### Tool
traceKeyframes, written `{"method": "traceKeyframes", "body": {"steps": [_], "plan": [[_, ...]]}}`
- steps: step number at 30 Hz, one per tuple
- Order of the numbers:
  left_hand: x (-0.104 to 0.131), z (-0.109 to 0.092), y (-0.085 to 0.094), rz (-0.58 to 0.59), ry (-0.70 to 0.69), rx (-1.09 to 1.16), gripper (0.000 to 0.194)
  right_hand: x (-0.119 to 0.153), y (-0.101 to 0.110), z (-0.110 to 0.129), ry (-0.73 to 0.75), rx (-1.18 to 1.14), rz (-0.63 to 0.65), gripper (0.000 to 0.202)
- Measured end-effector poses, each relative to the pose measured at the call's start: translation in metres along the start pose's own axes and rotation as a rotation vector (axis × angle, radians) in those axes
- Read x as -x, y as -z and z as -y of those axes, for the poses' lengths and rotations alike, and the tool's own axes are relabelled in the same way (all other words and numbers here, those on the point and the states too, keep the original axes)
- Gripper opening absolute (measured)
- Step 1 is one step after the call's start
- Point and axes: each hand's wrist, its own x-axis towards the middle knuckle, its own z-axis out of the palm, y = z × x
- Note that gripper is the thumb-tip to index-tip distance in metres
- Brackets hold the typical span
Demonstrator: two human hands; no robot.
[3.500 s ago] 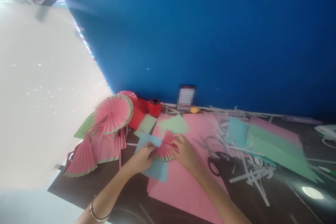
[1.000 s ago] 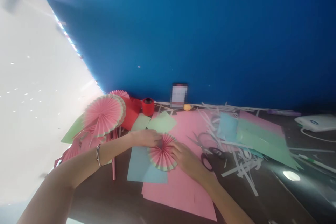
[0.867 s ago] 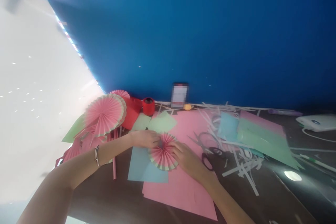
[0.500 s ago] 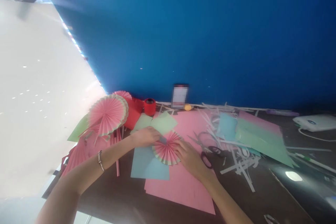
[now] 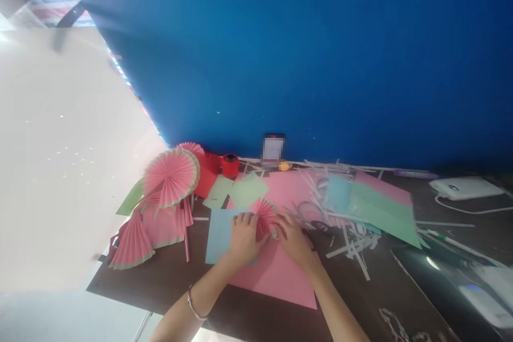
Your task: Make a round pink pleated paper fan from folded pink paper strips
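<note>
A small pleated pink fan [image 5: 265, 214] stands between my hands, over pink sheets [image 5: 280, 278] and a light blue sheet [image 5: 218, 235]. My left hand [image 5: 245, 235] is closed on the fan's left side, its fingers bent and the thumb near the lower edge. On the right side, my right hand [image 5: 292, 235] pinches the fan's edge with curled fingers. The lower part of the fan is partly hidden by both hands. Pale green sheets [image 5: 249, 190] lie just behind it. Dark-handled scissors [image 5: 319, 227] rest to the right of my right hand.
Finished round fans [image 5: 170, 176] and a half-open fan [image 5: 132, 243] are at the left. A red tape roll [image 5: 230, 166] stands at the back. Paper strips [image 5: 356, 246], green sheets [image 5: 385, 214] and a white device [image 5: 467, 188] lie to the right.
My left hand has moved from the fan's upper left down to its left side. The fan now looks narrower and partly covered. The view has shifted slightly.
</note>
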Motion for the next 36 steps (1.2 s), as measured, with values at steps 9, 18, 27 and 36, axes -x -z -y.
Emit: {"method": "traceKeyframes", "body": {"steps": [9,18,27,36], "plan": [[-0.011,0.002,0.005,0.186,-0.12,0.059,0.039,-0.013,-0.005,-0.022,0.036,-0.078,-0.031,0.019],[-0.018,0.019,0.014,0.177,-0.258,0.058,0.021,-0.021,0.002,-0.023,0.114,0.088,0.037,0.022],[-0.019,0.024,0.031,0.325,-0.332,-0.093,0.028,-0.034,0.005,-0.002,0.367,0.223,0.262,0.024],[-0.001,0.028,0.054,0.414,-0.294,-0.221,0.031,-0.025,0.02,0.006,0.345,0.116,0.381,0.023]]}}
